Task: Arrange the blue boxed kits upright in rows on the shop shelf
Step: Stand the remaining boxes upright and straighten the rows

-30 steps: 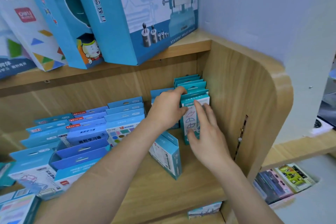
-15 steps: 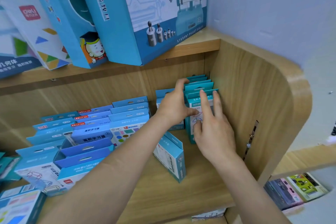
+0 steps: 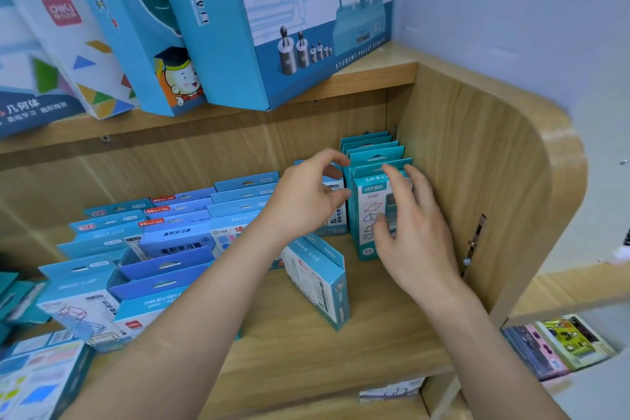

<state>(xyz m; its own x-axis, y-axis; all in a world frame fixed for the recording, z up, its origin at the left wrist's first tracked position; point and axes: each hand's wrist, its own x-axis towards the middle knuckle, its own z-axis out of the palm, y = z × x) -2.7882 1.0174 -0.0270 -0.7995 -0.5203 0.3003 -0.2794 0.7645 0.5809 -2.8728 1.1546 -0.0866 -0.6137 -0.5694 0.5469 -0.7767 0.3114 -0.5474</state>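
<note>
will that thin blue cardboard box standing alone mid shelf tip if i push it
Probably tips easily: the thin blue cardboard box stands unsupported on a narrow edge. Likely light, being a flat carton; a low push may slide it along the wooden shelf.

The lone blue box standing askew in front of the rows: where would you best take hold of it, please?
Take the lone box by its top edge, across the two broad faces, coming from above: it stands apart, top free, narrow side showing.
</note>
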